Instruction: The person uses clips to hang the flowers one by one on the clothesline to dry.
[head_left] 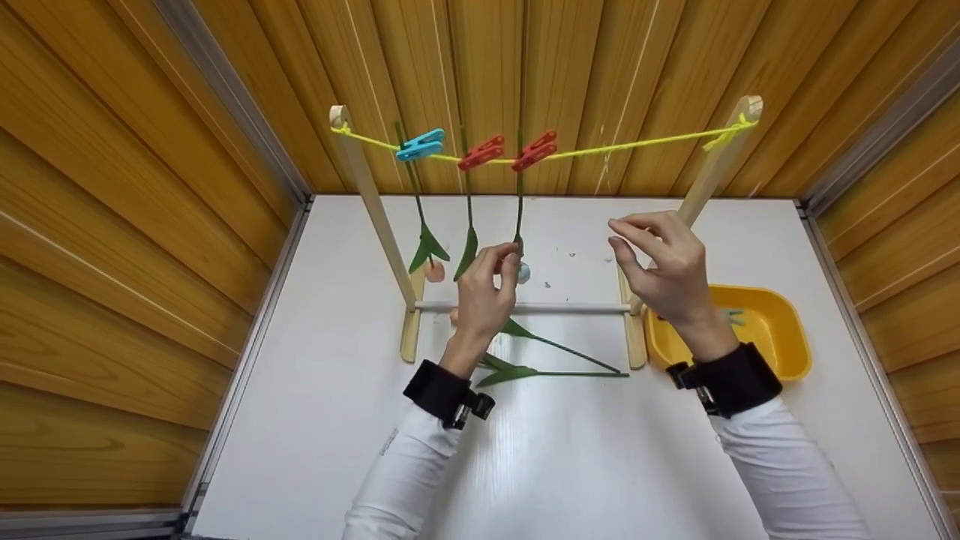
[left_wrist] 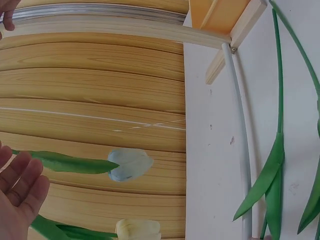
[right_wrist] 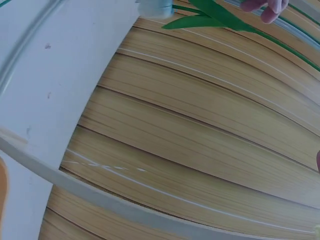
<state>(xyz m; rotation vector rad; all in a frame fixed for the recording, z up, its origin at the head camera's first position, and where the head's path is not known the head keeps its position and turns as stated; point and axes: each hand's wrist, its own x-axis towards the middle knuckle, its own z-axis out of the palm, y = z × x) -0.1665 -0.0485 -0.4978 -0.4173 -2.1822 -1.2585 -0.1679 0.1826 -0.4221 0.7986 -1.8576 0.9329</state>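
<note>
Three tulips hang head down from a yellow cord (head_left: 615,148), clipped by a blue clothespin (head_left: 421,145) and two red clothespins (head_left: 481,152). My left hand (head_left: 486,292) is beside the lower part of the rightmost tulip, a pale blue one (left_wrist: 130,164); its relaxed fingers are near the leaf (left_wrist: 75,162), with no visible grip. In the head view this hand hides the middle tulip's bloom; a cream bloom (left_wrist: 139,229) shows in the left wrist view. My right hand (head_left: 667,259) is raised in front of the right post, thumb and fingertips apart, holding nothing.
A wooden frame with two posts (head_left: 375,202) and a white crossbar (head_left: 570,308) carries the cord. Two more tulips lie on the white table (head_left: 570,457), stems (head_left: 577,373) pointing right. At the right, a yellow basin (head_left: 791,337) contains light blue-green clothespins (head_left: 733,316).
</note>
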